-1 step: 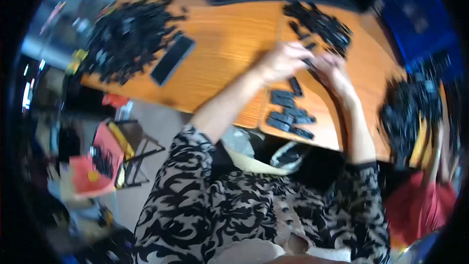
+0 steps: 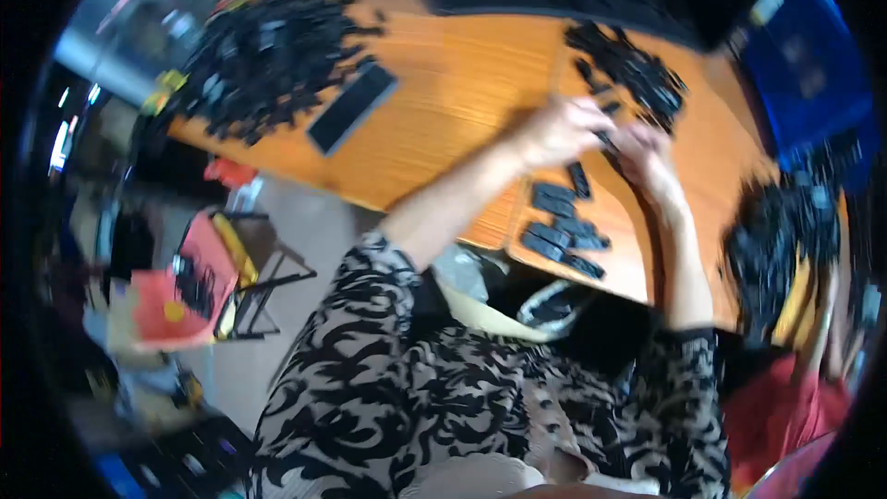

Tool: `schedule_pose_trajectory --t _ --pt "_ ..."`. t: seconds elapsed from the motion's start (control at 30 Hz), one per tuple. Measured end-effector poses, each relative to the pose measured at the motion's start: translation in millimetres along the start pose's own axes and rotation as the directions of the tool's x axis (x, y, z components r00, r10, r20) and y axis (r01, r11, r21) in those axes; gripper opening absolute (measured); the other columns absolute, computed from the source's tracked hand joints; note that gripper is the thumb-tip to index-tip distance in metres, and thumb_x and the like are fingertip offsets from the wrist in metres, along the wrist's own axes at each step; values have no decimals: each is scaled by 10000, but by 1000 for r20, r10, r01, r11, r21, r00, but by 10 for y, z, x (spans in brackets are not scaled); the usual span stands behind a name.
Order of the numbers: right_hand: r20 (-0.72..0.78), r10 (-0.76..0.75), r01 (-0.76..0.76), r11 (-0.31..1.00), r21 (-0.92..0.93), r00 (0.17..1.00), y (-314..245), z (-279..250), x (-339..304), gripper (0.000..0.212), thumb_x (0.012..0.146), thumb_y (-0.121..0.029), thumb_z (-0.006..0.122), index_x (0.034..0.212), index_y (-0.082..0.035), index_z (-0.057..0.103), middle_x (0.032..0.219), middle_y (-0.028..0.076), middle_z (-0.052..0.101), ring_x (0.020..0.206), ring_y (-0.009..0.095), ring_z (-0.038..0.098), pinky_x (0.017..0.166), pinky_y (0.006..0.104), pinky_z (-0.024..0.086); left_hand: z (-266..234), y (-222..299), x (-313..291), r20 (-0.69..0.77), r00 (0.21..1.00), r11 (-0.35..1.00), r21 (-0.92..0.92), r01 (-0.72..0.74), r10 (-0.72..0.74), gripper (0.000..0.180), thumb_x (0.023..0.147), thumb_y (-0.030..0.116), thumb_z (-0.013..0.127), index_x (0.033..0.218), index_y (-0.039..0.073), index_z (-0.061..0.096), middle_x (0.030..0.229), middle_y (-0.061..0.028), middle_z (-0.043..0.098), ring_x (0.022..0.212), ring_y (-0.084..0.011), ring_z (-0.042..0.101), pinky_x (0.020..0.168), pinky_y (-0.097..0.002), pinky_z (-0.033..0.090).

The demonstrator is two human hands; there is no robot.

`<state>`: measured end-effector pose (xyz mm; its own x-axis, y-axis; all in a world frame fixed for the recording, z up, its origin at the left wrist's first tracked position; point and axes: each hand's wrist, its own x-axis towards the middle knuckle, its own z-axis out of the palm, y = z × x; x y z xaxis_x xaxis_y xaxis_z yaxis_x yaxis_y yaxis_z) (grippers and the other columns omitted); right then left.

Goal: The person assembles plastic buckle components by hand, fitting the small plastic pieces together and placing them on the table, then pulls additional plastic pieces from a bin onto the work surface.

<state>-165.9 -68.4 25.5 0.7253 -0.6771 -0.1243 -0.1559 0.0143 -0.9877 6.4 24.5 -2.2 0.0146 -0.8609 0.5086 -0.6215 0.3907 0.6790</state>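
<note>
Small dark piece: I have it (image 2: 606,139) over the right part of the table (image 2: 462,65), between the left hand (image 2: 557,136) and the right hand (image 2: 646,159), at the tips of both.
Its long axis: too small and blurred from my end for me to tell.
Left fingers: pinched together on the piece from its left.
Right fingers: curled in on it from the right; blur keeps me from counting the tips that touch.
Lone dark stick: I read it lying (image 2: 578,180) just on the near side of the fingers, its long axis running near to far, near end leaning right; the left hand is the nearer one.
Dark blocks: grouped (image 2: 545,238) farther toward the near edge, beyond that stick.
Dark pile: just past the fingers (image 2: 633,74), on the far side.
</note>
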Motion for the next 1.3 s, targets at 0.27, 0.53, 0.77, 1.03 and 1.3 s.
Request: schedule_pose_trajectory --t 0.27,0.53,0.77,1.03,1.3 --pt "7 -12 13 999 -52 1000 -95 72 -116 262 921 -291 656 829 -47 641 652 -15 558 493 59 430 438 207 284 89 -27 -32 -2 995 953 -290 94 -99 251 806 82 722 1053 41 737 890 -92 727 829 -174 680 815 -313 526" --pt "298 -13 80 974 -214 954 -36 -189 46 332 924 -370 667 865 -43 678 698 9 612 636 78 544 550 266 413 -310 118 120 150 982 992 -33 126 -119 382 763 84 756 1143 81 726 1294 -48 617 1101 -128 567 935 -289 486" --pt "346 -308 456 711 -535 886 95 -74 -44 544 867 -566 652 793 -29 690 653 160 625 613 283 607 600 418 475 -269 -258 198 -145 982 988 -118 103 -120 376 905 157 652 1280 139 649 1394 -41 547 1088 -193 589 943 -339 490" --pt "-47 -502 78 227 -971 864 31 -371 -2 258 848 -322 693 889 -68 682 838 149 676 797 326 684 667 448 544 73 2 256 152 986 795 588 -151 75 351 925 226 608 1268 161 639 1410 -34 536 1207 -262 509 1048 -399 369" --pt "21 -542 191 260 -947 840 80 -272 13 259 851 -256 649 948 -22 596 836 226 656 735 395 665 656 495 531 11 123 205 56 998 900 434 -48 27 202 839 51 675 1021 48 588 1009 -157 618 984 -344 619 824 -430 508"
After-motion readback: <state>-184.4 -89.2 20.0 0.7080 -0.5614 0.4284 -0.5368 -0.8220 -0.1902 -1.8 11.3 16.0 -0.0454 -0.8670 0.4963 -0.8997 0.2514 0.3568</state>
